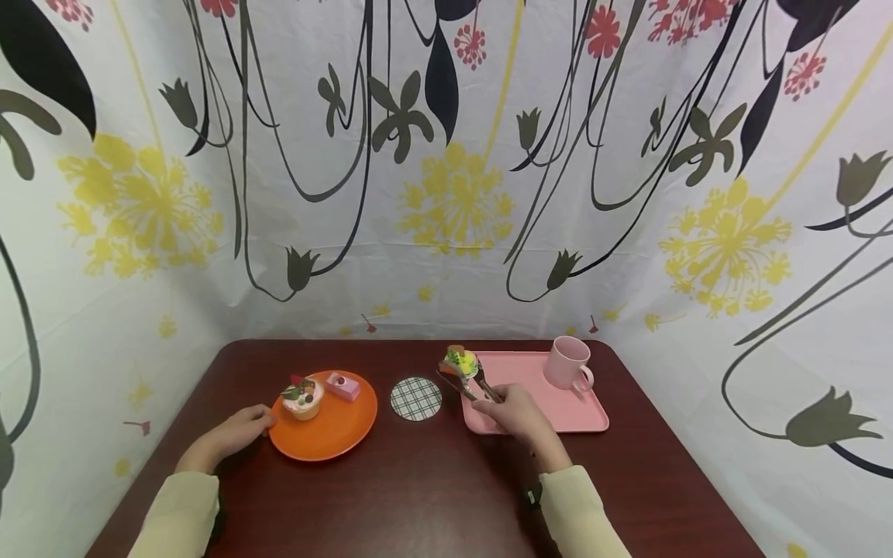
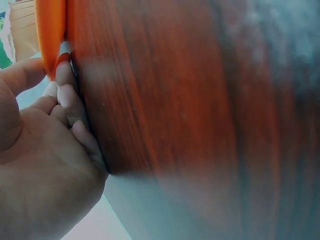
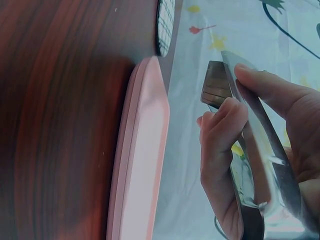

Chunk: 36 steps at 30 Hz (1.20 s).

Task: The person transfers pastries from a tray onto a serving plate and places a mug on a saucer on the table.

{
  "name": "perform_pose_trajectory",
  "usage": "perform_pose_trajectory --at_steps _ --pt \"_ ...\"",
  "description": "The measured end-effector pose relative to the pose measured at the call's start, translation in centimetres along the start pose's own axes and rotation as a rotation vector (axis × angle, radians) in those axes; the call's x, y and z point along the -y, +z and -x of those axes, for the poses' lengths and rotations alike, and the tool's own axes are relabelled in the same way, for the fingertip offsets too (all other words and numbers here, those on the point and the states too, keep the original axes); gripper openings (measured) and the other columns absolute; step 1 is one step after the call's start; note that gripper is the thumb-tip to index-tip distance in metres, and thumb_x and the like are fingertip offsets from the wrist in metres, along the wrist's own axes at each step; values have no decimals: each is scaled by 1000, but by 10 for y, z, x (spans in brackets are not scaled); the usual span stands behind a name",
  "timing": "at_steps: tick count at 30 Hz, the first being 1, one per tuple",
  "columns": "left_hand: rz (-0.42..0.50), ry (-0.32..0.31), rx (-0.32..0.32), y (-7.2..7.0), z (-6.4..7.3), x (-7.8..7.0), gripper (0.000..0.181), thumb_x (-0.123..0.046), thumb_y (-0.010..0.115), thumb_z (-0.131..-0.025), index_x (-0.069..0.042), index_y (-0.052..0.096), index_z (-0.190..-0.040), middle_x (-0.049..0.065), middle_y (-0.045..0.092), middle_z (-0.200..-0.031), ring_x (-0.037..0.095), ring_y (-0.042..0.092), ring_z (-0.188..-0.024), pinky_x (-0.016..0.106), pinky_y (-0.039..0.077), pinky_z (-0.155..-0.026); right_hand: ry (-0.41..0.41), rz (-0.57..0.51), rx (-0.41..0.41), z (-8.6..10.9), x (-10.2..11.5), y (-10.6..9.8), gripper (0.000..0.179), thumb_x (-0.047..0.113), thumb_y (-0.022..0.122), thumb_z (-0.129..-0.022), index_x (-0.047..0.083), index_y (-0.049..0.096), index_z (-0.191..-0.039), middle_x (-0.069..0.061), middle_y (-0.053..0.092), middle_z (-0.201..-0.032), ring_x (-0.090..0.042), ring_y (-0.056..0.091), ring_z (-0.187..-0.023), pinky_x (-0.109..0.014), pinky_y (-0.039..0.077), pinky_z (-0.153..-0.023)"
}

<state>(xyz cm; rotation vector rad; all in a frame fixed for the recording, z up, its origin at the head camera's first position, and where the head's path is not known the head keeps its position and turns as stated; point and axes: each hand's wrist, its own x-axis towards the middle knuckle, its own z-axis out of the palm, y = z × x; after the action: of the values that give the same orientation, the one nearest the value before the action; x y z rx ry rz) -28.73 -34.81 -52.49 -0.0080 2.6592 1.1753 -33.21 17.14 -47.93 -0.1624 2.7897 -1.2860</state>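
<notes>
My left hand (image 1: 233,434) pinches the left rim of an orange plate (image 1: 324,434). In the left wrist view the thumb lies on the rim and fingertips reach under it. A topped cupcake (image 1: 304,398) and a small pink cake piece (image 1: 343,386) sit on that plate. Metal tongs (image 3: 260,150) are gripped in my right hand (image 1: 519,411), above the left side of a pink tray (image 1: 512,368). Between the tong ends, a small pastry with yellow-green topping (image 1: 462,361) is held off the surface; its underside is hidden.
A pink mug (image 1: 567,364) stands at the tray's back right. Between plate and tray lies a round checked coaster (image 1: 415,399). The dark wooden table (image 1: 391,504) extends toward the front, and a patterned curtain (image 1: 446,294) hangs behind and at both sides.
</notes>
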Motion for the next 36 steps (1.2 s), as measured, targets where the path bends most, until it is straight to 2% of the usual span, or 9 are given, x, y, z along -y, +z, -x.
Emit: perform_pose_trajectory --at_steps 4,10,14,20,26,36 --pt "1 3 -5 2 0 1 27 -23 48 -113 1 58 -109 8 58 -97 22 53 -93 37 42 -82 9 -31 22 2 5 7 35 36 85 -92 4 76 -101 -1 60 -77 -15 54 -70 -28 42 -58" --pt "10 2 -1 1 0 3 27 -23 48 -113 1 58 -108 8 58 -97 22 53 -94 37 42 -82 3 -105 95 5 13 22 34 36 82 -95 4 72 -102 -2 57 -69 -13 53 -59 -27 46 -55" --pt "12 -10 0 1 0 5 25 -23 48 -112 -1 59 -109 7 58 -97 21 53 -94 36 42 -83 -24 -141 134 6 17 32 34 34 81 -96 3 72 -108 -3 61 -71 -13 54 -57 -27 49 -55" --pt "17 12 1 0 0 3 26 -22 47 -113 1 58 -109 8 57 -98 23 53 -95 37 42 -83 -55 -140 154 10 28 47 42 34 83 -94 0 72 -116 -6 65 -80 -15 58 -59 -29 53 -56" --pt "12 3 -7 0 2 -1 27 -22 46 -113 1 58 -108 9 57 -97 23 53 -94 37 42 -82 -90 -130 173 10 35 63 49 32 82 -95 -4 70 -126 -7 67 -83 -14 59 -57 -28 52 -54" --pt "18 -7 -18 1 3 -5 26 -22 47 -112 0 57 -102 8 56 -94 23 53 -93 37 41 -81 -133 -68 191 14 51 82 52 36 84 -92 -3 71 -124 -6 68 -85 -15 61 -57 -30 55 -54"
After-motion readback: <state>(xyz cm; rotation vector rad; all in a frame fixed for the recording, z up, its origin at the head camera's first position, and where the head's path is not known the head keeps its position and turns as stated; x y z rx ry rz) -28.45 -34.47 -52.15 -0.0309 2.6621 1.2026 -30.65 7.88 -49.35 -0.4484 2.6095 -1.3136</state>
